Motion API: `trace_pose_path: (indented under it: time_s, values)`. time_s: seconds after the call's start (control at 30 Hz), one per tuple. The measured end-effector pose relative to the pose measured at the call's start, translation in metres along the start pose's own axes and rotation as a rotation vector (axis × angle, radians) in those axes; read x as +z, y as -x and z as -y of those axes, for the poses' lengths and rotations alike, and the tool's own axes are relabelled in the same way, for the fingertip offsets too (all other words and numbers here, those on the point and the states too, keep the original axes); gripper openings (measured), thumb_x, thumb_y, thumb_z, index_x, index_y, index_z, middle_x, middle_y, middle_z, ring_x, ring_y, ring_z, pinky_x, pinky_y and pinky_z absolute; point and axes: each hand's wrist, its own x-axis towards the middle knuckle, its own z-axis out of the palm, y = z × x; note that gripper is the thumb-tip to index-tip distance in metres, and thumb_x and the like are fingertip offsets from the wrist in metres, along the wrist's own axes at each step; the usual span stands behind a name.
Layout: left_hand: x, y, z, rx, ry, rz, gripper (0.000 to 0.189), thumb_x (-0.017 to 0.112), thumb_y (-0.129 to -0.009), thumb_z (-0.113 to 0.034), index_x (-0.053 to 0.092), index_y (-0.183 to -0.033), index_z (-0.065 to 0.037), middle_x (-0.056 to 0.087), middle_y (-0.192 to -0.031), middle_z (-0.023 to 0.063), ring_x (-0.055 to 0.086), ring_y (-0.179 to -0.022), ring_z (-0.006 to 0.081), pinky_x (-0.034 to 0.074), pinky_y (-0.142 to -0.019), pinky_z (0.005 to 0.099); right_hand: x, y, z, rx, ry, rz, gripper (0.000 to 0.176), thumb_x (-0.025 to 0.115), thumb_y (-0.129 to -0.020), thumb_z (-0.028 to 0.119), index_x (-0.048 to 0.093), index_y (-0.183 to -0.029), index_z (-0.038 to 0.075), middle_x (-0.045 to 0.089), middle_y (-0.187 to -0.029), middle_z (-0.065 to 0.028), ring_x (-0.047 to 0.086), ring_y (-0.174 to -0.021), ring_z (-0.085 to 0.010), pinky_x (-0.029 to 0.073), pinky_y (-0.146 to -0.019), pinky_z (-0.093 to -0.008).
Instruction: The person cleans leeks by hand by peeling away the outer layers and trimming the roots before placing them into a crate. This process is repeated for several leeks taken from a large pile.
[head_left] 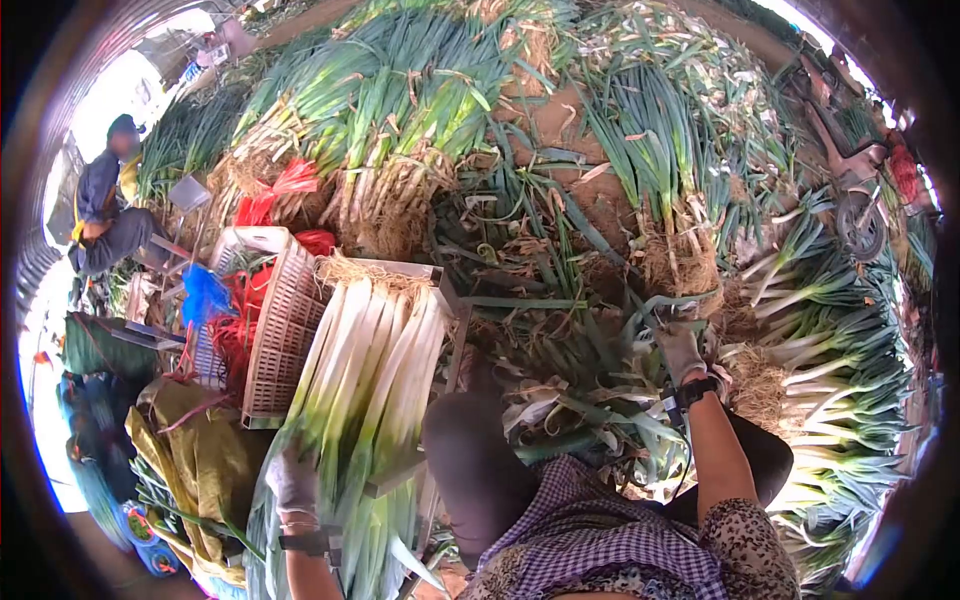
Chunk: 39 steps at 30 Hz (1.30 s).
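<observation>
Well beyond the left hand and to its left, one person in blue (103, 212) sits low among the greens. Nearer, just left of that hand, lies a crumpled olive-yellow cloth (203, 462). Ahead of it stands one white plastic basket (283, 335) with lattice walls, holding tangled red string (237, 335) and a blue scrap.

The left hand (293, 483) wears a pale glove and a dark wristband. It lies on the green tops of the cleaned leeks (372, 368), but it is blurred, so I cannot tell whether the fingers are closed. These leeks lie side by side, with smooth white shafts and trimmed root ends pointing away from the hand. They are packed too tightly to count.

The right hand (682, 350) is also gloved and banded. It reaches into a limp heap of stripped leaves (575, 405), which hides the fingertips, so its grip cannot be told. Beyond it lie rooted, unpeeled leeks (668, 185), and to its right a fan of peeled leeks (840, 372).
</observation>
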Motion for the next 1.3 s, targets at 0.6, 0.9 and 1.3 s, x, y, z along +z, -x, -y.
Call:
trace_pose_path:
  time_s: [0.6,0.9,1.3]
  values:
    - [0.056,0.02,-0.023,0.161,-0.311,0.119,0.034,0.061,-0.087,-0.025,0.06,-0.115,-0.006,0.066,-0.088,0.0145,0.064,-0.08,0.0375,0.051,-0.067,0.0462,0.112,-0.001,-0.006,-0.227,0.315,0.184,0.034,0.065,-0.083,0.036,0.069,-0.092,0.003,0.068,-0.086,-0.0187,0.064,-0.084,-0.0371,0.049,-0.077,-0.0436]
    - [-0.001,-0.057,-0.218,0.265,-0.018,0.213,0.052,0.063,-0.092,-0.018,0.047,-0.138,-0.002,0.059,-0.128,0.0186,0.06,-0.109,0.0284,0.05,-0.089,0.0357,0.077,-0.159,-0.055,-0.006,0.669,0.176,0.042,0.061,-0.09,0.033,0.06,-0.12,0.004,0.069,-0.096,-0.0182,0.066,-0.092,-0.0344,0.053,-0.079,-0.0408]
    - [0.106,-0.043,-0.461,0.654,0.67,0.821,0.045,0.06,-0.08,0.006,0.058,-0.125,-0.001,0.062,-0.119,0.0192,0.062,-0.109,0.0335,0.05,-0.089,0.0372,0.041,-0.262,-0.015,0.45,0.351,0.333,0.071,0.071,-0.081,0.046,0.049,-0.126,-0.004,0.065,-0.11,-0.0211,0.065,-0.097,-0.0305,0.052,-0.083,-0.0377]
